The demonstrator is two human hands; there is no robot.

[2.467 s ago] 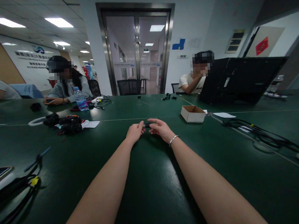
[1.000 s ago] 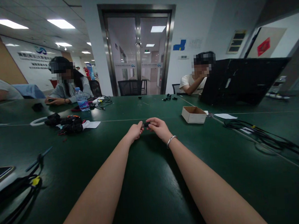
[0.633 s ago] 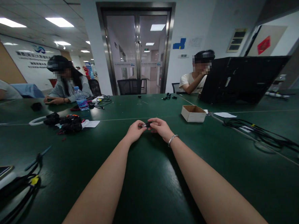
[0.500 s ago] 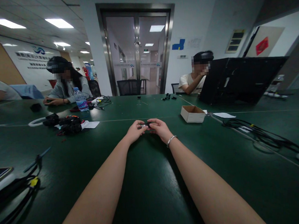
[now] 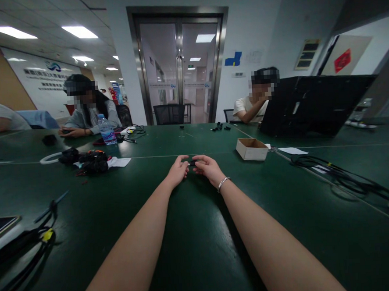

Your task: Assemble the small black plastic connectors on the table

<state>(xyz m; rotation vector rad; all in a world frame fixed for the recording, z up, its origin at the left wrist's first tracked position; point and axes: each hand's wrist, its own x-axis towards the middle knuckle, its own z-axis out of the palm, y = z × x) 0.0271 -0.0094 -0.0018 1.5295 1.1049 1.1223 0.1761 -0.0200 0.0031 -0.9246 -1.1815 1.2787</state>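
Observation:
A small dark object (image 5: 192, 163) with a light tip is between my two hands, just above the green table (image 5: 199, 215). My right hand (image 5: 208, 167) pinches its dark end with thumb and fingers; a silver bracelet circles that wrist. My left hand (image 5: 178, 170) is closed at the object's light end, its thumb and fingertips together. What the left fingers grip is too small to make out. An open cardboard box (image 5: 251, 151) stands to the right of my hands.
At the left are black gear (image 5: 93, 161), a water bottle (image 5: 107, 131), bundled cables (image 5: 45, 238) and a phone (image 5: 2, 227). A large black monitor (image 5: 317, 105) and coiled cables (image 5: 334, 172) are at the right. Two people sit across; another is at far left.
My left fingers have shifted at the small object, and less of its light part shows between my hands. The view has moved slightly. My right hand keeps its pinch.

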